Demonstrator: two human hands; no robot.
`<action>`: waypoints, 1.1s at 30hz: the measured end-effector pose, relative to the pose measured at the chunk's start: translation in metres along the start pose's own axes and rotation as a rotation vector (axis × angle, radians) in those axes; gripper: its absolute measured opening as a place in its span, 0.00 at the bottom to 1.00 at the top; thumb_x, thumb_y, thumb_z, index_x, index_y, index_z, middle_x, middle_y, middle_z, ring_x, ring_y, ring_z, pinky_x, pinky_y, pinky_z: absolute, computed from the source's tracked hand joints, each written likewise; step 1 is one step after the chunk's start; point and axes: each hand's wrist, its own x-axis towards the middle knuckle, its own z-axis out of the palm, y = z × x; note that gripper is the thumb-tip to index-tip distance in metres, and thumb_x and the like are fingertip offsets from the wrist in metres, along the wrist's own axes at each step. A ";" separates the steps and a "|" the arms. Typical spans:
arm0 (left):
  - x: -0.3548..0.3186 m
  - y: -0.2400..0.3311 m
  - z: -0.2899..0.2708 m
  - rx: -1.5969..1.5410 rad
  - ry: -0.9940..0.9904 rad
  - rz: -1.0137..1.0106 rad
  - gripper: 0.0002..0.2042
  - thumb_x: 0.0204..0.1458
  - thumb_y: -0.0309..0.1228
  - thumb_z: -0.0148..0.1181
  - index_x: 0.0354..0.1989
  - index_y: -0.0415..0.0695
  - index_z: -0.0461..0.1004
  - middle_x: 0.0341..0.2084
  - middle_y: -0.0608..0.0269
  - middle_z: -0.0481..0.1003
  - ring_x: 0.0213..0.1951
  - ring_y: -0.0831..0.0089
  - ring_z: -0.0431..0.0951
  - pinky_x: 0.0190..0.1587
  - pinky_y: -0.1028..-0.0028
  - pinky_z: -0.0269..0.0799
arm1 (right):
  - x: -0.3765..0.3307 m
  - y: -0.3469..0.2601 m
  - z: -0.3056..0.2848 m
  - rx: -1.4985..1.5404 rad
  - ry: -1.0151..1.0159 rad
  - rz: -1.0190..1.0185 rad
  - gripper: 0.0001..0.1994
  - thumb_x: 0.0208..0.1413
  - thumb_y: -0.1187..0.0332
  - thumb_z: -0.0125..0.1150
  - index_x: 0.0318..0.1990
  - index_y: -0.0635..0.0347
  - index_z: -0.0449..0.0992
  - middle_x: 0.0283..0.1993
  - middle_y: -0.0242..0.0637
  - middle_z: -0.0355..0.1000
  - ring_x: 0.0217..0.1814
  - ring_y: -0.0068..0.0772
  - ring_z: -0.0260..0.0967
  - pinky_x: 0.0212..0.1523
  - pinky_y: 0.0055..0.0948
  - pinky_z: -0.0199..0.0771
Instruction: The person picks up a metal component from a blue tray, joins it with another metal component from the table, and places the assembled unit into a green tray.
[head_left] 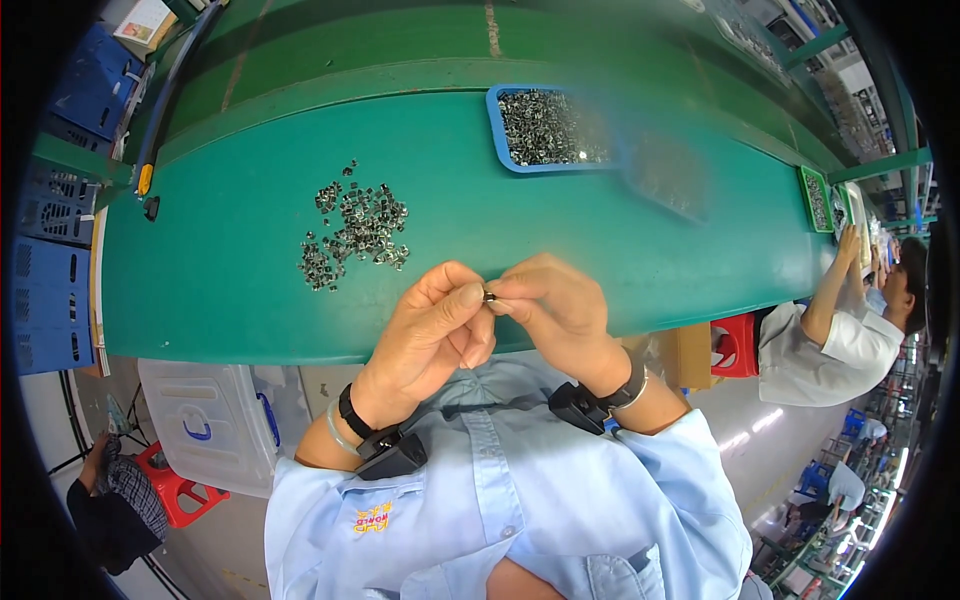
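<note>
Close to the near edge of the green table, my two hands meet fingertip to fingertip. Between them is a small dark, shiny part [489, 296], mostly covered by the fingers. My left hand [428, 330] pinches it with thumb and forefinger, the other fingers curled. From the other side my right hand [562, 308] grips the same part, also in a pinch. Beyond my left hand lies a loose pile of small black-and-silver metal parts [368, 225]. A blue tray [497, 128] full of similar small parts stands farther back, its right side blurred.
Right of the blue tray is a hazy, smeared patch holding a second tray-like shape [668, 178]. A green tray [815, 198] of parts sits at the table's far right, near a seated co-worker [835, 340]. A clear plastic box [205, 420] stands left below the table [240, 290].
</note>
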 end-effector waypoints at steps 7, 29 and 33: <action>-0.001 0.005 -0.001 0.103 0.062 -0.014 0.08 0.58 0.34 0.52 0.33 0.44 0.67 0.15 0.63 0.69 0.14 0.74 0.64 0.17 0.76 0.57 | -0.001 0.002 0.001 -0.053 -0.021 -0.028 0.07 0.48 0.76 0.62 0.35 0.57 0.73 0.30 0.33 0.73 0.30 0.31 0.71 0.26 0.26 0.70; -0.002 0.002 0.007 0.197 0.118 0.038 0.07 0.58 0.33 0.51 0.36 0.42 0.65 0.17 0.62 0.69 0.16 0.76 0.65 0.18 0.78 0.59 | -0.008 0.009 0.008 0.143 0.062 0.095 0.06 0.49 0.78 0.61 0.34 0.60 0.74 0.32 0.36 0.73 0.34 0.28 0.71 0.33 0.24 0.71; -0.001 0.002 0.009 0.185 0.102 0.047 0.07 0.57 0.32 0.54 0.36 0.43 0.67 0.20 0.64 0.71 0.18 0.80 0.67 0.19 0.81 0.61 | -0.009 0.007 0.011 0.082 0.075 0.068 0.06 0.48 0.78 0.62 0.34 0.59 0.74 0.32 0.36 0.73 0.34 0.30 0.71 0.33 0.25 0.70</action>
